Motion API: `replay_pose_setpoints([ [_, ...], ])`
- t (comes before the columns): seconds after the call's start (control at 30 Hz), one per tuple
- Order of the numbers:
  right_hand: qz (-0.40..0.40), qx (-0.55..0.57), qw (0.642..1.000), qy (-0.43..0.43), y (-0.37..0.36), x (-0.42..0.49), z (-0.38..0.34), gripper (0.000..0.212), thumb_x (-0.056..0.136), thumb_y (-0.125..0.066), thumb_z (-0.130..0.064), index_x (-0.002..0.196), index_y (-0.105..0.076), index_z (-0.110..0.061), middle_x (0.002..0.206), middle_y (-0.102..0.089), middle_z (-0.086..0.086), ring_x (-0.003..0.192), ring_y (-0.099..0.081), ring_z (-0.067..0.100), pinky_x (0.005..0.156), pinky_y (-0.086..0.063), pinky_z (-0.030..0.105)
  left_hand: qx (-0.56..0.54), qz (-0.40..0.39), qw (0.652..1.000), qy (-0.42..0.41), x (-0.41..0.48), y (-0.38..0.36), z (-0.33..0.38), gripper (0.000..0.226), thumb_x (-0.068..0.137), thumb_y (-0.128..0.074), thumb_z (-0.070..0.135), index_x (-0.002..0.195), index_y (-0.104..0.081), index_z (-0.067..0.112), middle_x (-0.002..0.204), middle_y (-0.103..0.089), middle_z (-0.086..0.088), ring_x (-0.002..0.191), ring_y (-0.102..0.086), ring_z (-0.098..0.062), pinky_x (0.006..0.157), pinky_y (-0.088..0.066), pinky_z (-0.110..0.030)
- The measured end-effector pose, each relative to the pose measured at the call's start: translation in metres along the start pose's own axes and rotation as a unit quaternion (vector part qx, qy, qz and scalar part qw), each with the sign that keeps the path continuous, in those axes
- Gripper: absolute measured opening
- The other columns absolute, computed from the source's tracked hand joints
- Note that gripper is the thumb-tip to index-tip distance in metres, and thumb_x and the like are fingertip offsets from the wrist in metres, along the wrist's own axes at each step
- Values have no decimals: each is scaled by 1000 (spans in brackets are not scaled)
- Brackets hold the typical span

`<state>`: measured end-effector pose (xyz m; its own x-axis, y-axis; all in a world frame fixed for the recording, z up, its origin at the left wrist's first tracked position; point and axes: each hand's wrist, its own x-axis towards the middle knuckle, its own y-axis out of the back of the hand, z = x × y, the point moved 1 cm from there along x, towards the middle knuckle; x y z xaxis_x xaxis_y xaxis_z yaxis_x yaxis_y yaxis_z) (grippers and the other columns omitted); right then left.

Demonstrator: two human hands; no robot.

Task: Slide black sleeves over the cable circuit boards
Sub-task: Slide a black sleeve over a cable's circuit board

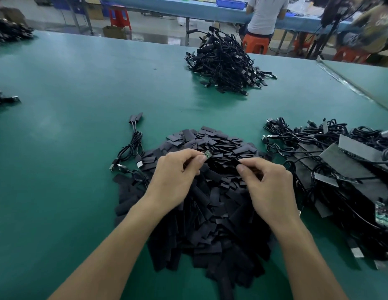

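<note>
A big heap of flat black sleeves (210, 191) lies on the green table in front of me. My left hand (175, 176) hovers over the heap and pinches a small green circuit board (207, 154) between thumb and fingers; its cable is hidden under the hand. My right hand (266, 187) pinches a black sleeve (237, 162) at the heap's top, a short way right of the board. The board and the sleeve are apart.
Unsleeved cables with boards (340, 169) are piled at the right. A pile of sleeved cables (225, 66) sits at the back. Two sleeved cables (132, 144) lie left of the heap. More cable piles (7, 31) are at the far left. People sit at a far bench.
</note>
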<state>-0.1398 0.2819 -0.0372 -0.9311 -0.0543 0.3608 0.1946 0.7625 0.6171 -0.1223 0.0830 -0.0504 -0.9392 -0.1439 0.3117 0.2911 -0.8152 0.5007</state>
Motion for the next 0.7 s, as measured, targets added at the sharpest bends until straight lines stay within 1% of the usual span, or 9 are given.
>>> replay_pose_setpoints([
  [0.07,-37,-15,999,-10,-2,-2,2,19,88,-73,-21,106,-77,-24,81,-64,-26,79,-63,-11,75,-49,7,-38,28,999,24,0,-2,-8,19,100,-58,27,110,-74,19,61,-62,24,54,-55,2,54,-42,-12],
  [0.17,-56,-80,995,-8,-5,-3,3,29,87,-72,-35,115,-73,-27,92,-61,-13,89,-61,7,82,-54,30,-108,62,990,61,-1,0,-19,21,103,-53,24,113,-70,18,58,-59,18,44,-50,-1,48,-43,-17],
  [0.27,-51,-100,993,27,-11,0,-7,35,87,-64,-49,112,-72,-26,97,-56,-7,99,-56,15,86,-51,36,-133,76,986,66,-2,0,-21,18,103,-53,22,109,-70,22,60,-60,12,44,-52,-8,46,-47,-21],
  [0.33,-84,-112,990,37,-17,2,-12,36,85,-64,-54,108,-72,-28,93,-56,-8,96,-55,15,83,-50,36,-146,76,984,70,-2,0,-21,16,102,-55,22,110,-69,23,62,-63,11,47,-56,-10,47,-49,-24],
  [0.4,-113,-125,985,40,-24,1,-14,30,83,-69,-52,103,-73,-31,90,-53,-11,95,-54,14,81,-49,34,-151,70,983,71,-2,0,-21,16,101,-57,22,112,-69,24,66,-65,7,52,-58,-11,48,-50,-24],
  [0.47,-118,-102,987,45,-26,0,-14,17,83,-74,-44,95,-75,-32,88,-53,-13,93,-54,13,79,-48,33,-155,65,984,67,-2,0,-20,14,100,-58,22,107,-69,27,69,-67,5,53,-59,-10,49,-50,-23],
  [0.53,-99,-65,991,55,-26,0,-13,5,84,-76,-33,87,-74,-30,85,-58,-15,86,-56,10,77,-48,29,-158,61,984,59,-3,0,-18,15,101,-57,20,98,-68,31,69,-66,10,54,-59,-7,47,-49,-20],
  [0.63,-51,13,998,47,-23,-1,-11,8,86,-75,-20,82,-71,-26,74,-65,-16,75,-61,2,69,-44,12,-172,45,982,62,-4,-1,-14,19,102,-55,17,93,-65,29,69,-67,15,56,-59,-4,46,-46,-18],
  [0.7,-52,60,996,36,-21,-2,-10,12,87,-74,-15,86,-72,-27,76,-69,-20,77,-63,-4,69,-44,7,-179,27,981,66,-5,-3,-11,18,102,-53,16,93,-65,27,73,-70,12,57,-61,-7,48,-45,-18],
])
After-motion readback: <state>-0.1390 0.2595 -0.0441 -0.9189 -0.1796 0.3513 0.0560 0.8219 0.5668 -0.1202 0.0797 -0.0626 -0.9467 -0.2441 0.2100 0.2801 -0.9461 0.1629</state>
